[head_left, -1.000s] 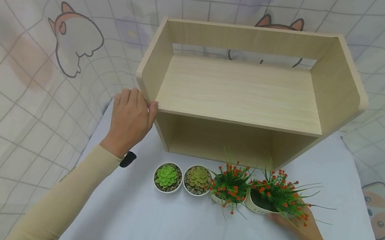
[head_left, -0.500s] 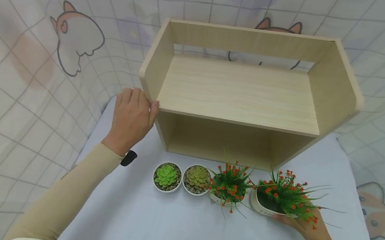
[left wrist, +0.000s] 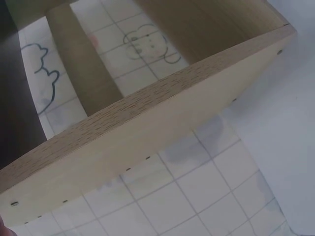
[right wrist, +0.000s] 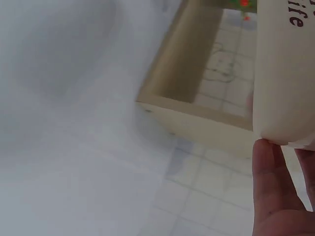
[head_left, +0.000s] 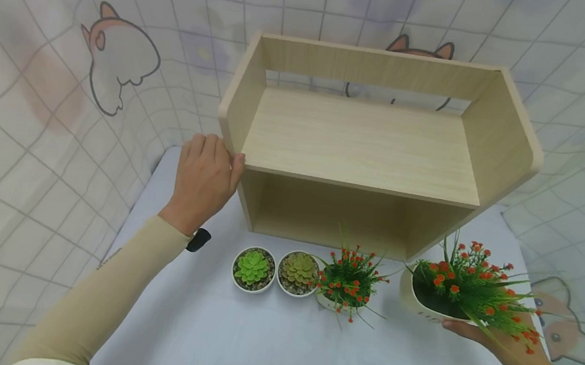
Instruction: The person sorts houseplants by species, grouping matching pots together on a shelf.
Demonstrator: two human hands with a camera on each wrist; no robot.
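A pale wooden two-tier shelf [head_left: 360, 145] stands at the back of the table. My left hand [head_left: 204, 179] grips the front edge of its left side panel, thumb over the inner face. At the right, my right hand [head_left: 515, 352] holds a white flower pot [head_left: 426, 306] with red flowers and long green leaves, up off the table. In the right wrist view, fingers [right wrist: 273, 172] reach under the base of the pot, whose wall shows dark lettering. The flowers hide part of this hand in the head view.
Left of the held pot, in front of the shelf, stand a second pot of red flowers [head_left: 348, 283], a dull green succulent [head_left: 299, 268] and a bright green succulent [head_left: 252, 267]. A white cloth covers the table [head_left: 275, 347]. Grid-patterned fabric [head_left: 204, 6] hangs behind.
My right hand has lifted the flower pot and carried it right, away from the second flower pot. The left hand keeps its grip on the shelf, while the head view shifts slightly.
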